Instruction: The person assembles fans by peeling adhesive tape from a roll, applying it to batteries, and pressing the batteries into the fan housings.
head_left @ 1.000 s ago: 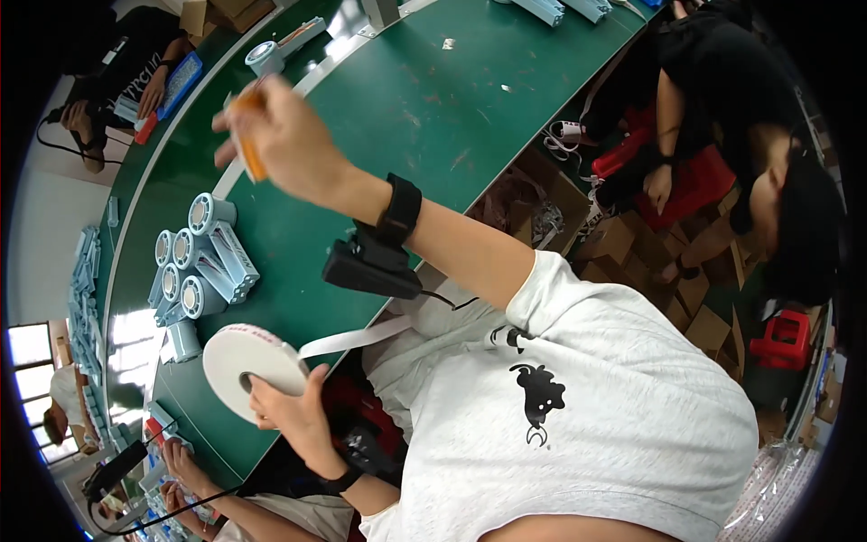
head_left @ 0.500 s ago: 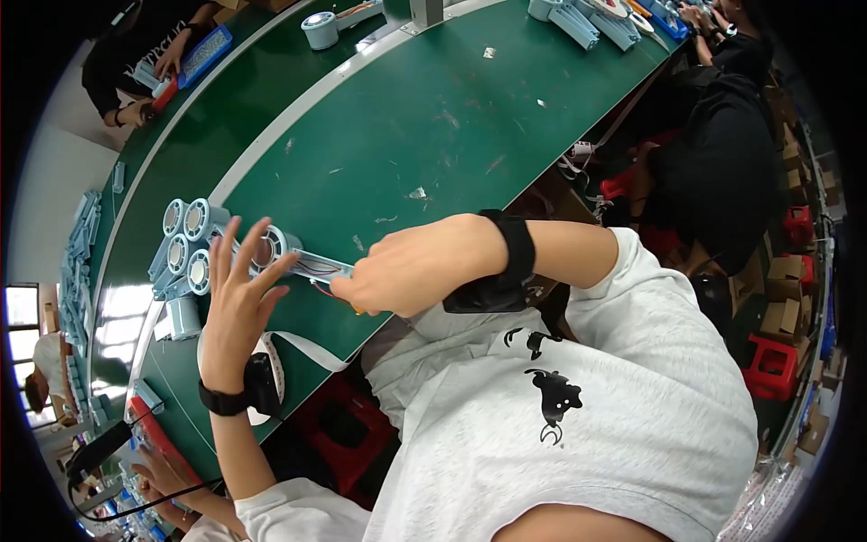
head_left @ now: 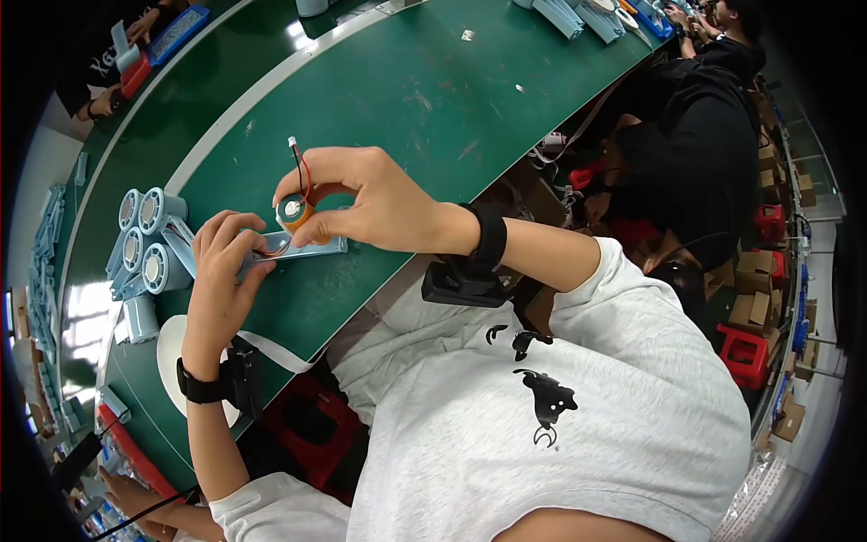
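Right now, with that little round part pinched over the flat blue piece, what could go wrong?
The right hand pinches the small round orange part only at its edge, so it might slip onto the green table. Its thin red and black wires loop loosely past the fingers and could snag or get tugged. The left hand steadies the pale blue flat piece at one end only, so it may shift while the part is pressed on.

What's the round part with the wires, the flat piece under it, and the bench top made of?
Round part: looks like metal, orange-copper rim and pale face, with red and black leads. Flat piece: probably moulded plastic, matte light blue-grey. Bench top: likely a rubbery mat, matte green, scuffed.
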The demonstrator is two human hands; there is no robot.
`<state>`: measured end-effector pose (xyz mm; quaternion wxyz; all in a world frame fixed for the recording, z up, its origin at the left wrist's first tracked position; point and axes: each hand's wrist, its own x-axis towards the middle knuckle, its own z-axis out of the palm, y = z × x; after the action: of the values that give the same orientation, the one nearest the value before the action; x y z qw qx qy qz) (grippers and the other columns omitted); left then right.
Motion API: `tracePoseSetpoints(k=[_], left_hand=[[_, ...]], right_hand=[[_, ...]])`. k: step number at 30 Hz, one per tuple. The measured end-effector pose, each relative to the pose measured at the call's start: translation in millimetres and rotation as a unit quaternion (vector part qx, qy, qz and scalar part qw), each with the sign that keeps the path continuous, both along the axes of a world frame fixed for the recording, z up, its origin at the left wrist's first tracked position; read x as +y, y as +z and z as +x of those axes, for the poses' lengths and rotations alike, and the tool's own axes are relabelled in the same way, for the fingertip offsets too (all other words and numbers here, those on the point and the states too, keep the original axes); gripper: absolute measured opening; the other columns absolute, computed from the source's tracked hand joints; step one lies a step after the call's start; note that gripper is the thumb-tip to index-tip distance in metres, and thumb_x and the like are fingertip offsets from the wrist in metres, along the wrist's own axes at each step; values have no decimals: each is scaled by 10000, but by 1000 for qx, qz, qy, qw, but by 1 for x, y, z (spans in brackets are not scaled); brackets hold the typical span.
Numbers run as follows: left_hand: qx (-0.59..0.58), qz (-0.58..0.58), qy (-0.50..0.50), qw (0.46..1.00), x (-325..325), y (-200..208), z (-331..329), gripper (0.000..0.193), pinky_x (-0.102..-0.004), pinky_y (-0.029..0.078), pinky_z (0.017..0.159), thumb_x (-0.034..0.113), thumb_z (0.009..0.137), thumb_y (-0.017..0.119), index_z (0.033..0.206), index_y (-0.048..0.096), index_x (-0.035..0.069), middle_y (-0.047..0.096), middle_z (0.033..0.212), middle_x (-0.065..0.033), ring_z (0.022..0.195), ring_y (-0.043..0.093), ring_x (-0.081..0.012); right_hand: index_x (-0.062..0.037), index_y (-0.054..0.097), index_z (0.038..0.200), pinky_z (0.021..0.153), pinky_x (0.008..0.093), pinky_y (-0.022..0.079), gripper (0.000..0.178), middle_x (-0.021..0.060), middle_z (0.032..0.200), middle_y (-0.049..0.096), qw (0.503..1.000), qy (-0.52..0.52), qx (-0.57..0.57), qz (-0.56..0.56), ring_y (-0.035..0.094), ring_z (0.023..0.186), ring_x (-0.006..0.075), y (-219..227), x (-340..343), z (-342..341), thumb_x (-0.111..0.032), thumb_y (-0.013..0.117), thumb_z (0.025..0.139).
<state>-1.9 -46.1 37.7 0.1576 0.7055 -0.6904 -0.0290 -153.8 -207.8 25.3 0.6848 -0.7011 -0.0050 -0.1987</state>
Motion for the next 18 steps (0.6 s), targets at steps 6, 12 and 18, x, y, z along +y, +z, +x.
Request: tracePoseSetpoints(k=[6, 12, 18], left_hand=[[243, -9, 107, 964, -1, -4, 0, 103, -330, 361, 877, 15, 799, 553, 892, 507, 11, 547, 983, -94, 990, 473, -257], [262, -58, 165, 949, 10, -29, 9, 218, -337, 362, 898, 1, 812, 528, 1026, 492, 2, 518, 1084, -108, 989, 469, -269], [218, -78, 76, 970, 10, -15, -8, 488, -367, 345, 962, -67, 702, 585, 1166, 453, 13, 462, 1203, -128, 1106, 424, -310]], right_hand=[[-14, 597, 890, 694, 314, 460, 205, 74, 834, 589, 956, -31, -57, -287, 586, 791, 205, -15, 3, 10, -31, 683, 704], [-12, 575, 845, 688, 343, 461, 138, 90, 814, 601, 934, 52, 58, -350, 584, 789, 274, -4, 4, 39, -50, 643, 732], [-27, 582, 885, 736, 342, 444, 113, 116, 797, 593, 938, 153, 147, -273, 580, 834, 270, -33, -6, 51, -84, 602, 789]])
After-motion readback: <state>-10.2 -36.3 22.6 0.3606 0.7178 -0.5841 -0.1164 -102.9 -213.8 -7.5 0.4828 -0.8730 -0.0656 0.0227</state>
